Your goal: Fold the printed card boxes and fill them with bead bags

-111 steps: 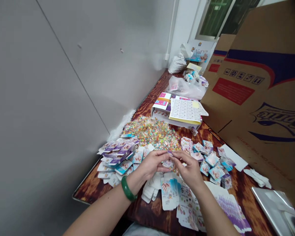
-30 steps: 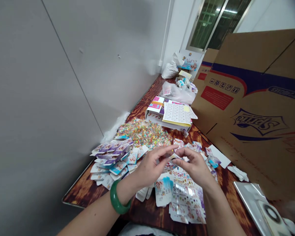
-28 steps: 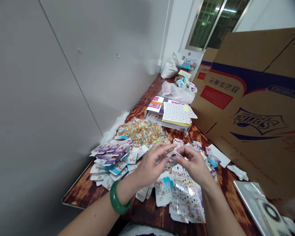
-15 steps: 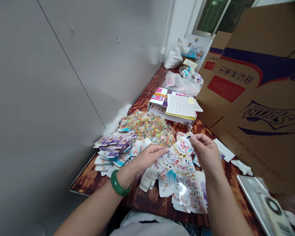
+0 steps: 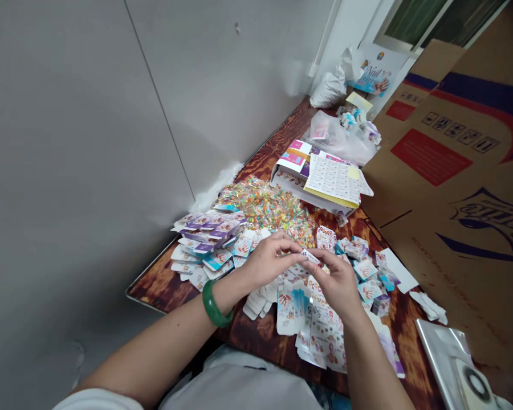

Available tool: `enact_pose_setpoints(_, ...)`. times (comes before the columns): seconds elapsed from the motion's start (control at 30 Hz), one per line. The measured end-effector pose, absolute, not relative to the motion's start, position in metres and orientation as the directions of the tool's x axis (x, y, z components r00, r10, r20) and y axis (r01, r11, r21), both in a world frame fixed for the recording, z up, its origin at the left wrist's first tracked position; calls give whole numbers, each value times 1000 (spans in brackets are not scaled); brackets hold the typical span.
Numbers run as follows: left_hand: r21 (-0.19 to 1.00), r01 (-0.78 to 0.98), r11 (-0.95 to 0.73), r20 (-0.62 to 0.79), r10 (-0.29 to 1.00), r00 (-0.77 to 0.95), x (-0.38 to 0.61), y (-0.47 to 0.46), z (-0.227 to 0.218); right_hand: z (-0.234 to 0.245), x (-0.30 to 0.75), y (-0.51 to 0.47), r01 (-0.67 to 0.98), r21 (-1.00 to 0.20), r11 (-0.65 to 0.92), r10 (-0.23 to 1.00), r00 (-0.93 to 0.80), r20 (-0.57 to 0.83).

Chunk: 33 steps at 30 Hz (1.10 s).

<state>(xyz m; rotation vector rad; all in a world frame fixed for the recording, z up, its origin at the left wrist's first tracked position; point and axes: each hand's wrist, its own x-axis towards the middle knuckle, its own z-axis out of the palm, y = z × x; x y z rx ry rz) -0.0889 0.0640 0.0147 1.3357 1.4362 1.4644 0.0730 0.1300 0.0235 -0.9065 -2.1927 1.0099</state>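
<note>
Above the front of the table, my left hand (image 5: 276,259), with a green bangle on its wrist, pinches one end of a small folded sticker sheet (image 5: 311,257). My right hand (image 5: 336,279) grips its other end between thumb and fingers. Most of the sheet is hidden by the fingers. Below my hands lie fanned-out sticker sheets (image 5: 325,330) with printed nail designs. Blue and white cards (image 5: 286,310) sit to their left. Beyond my right hand is a scatter of small printed boxes (image 5: 370,290).
A heap of small clear packets with colourful bits (image 5: 273,208) lies past my hands. Purple and white flat cartons (image 5: 214,233) are stacked at left. An open box with printed sheets (image 5: 333,179) stands farther back. Large cardboard cartons (image 5: 444,148) line the right; a grey wall (image 5: 89,142) borders the left.
The sticker sheet, spread out before, is now folded small between my fingers. My hands have come together, and the view has swung slightly left.
</note>
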Motion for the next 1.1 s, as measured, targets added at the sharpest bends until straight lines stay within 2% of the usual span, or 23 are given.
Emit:
enact_pose_setpoints(0.03,954,246,-170,238,930,-281,-90,63,15,21,72,130,336,-840,426,786,-597,160)
enact_pose_setpoints(0.1,963,229,-144,204,942,-268,-92,61,15,19,71,130,304,-905,299,821,-565,82)
enact_pose_setpoints(0.17,993,106,-55,68,990,-122,-94,60,14,19,70,131,246,-955,164,853,-522,12)
enact_pose_setpoints(0.27,991,-7,131,-131,990,51,-95,60,9,21,68,133,159,-987,-7,895,-439,-77)
enact_pose_setpoints(0.33,973,-43,227,-225,973,54,-93,61,3,19,66,135,104,-990,-95,901,-414,-130)
enact_pose_setpoints(0.43,942,-100,320,-321,947,7,-86,63,-5,13,63,132,31,-961,-274,845,-470,-256)
enact_pose_setpoints(0.5,925,-189,330,-349,933,-81,-80,64,-8,9,59,126,0,-923,-386,803,-492,-336)
enact_pose_setpoints(0.6,891,-366,269,-354,917,-186,-73,63,-7,1,54,117,-84,-883,-461,805,-457,-377)
enact_pose_setpoints(0.67,871,-437,224,-338,919,-204,-71,63,-6,-4,52,116,-101,-866,-489,791,-471,-392)
enact_pose_setpoints(0.73,873,-433,223,-315,936,-155,-74,65,-5,-9,54,120,-72,-871,-486,778,-489,-394)
enact_pose_setpoints(0.8,920,-320,225,-263,962,-80,-82,71,-7,-13,59,126,-66,-907,-416,819,-460,-342)
enact_pose_setpoints(0.83,956,-209,206,-223,973,-63,-87,76,-9,-15,62,130,-78,-929,-362,857,-420,-299)
enact_pose_setpoints(0.9,985,119,121,-109,988,-106,-98,89,-16,-17,71,137,-100,-960,-262,918,-333,-216)
enact_pose_setpoints(0.93,945,316,82,-42,990,-131,-103,97,-20,-17,75,140,-106,-967,-231,935,-299,-190)
enact_pose_setpoints(1.0,780,625,27,26,997,-75,-107,112,-31,-16,84,144,-107,-974,-200,951,-260,-167)
enact_pose_setpoints(1.03,704,710,0,16,1000,-16,-107,118,-36,-15,89,146,-103,-976,-193,953,-255,-162)
enact_pose_setpoints(1.1,631,775,-35,-34,997,72,-102,130,-46,-13,97,149,-97,-979,-179,956,-252,-150)
